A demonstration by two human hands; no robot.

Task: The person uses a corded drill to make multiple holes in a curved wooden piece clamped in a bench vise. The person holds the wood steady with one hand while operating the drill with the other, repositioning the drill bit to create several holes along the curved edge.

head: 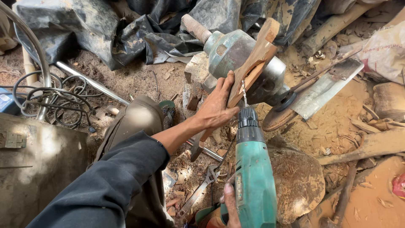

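My left hand [217, 105] grips a flat, carved piece of brown wood [253, 63] and holds it up on edge against a round grey-green motor housing [240, 57]. My right hand [230, 204], low in the frame with only fingers showing, holds a green power drill [253, 177]. The drill's thin bit [244, 93] points up at the lower edge of the wood, right beside my left thumb. My dark sleeve [109, 185] runs in from the lower left.
An adjustable wrench [202, 185] lies on the sawdust-covered ground. A rusty disc [278, 118] and flat metal plate [322, 88] sit right of the motor. Black cables [55, 99] coil at left, black plastic sheeting [126, 29] behind. Wood offcuts [371, 143] lie at right.
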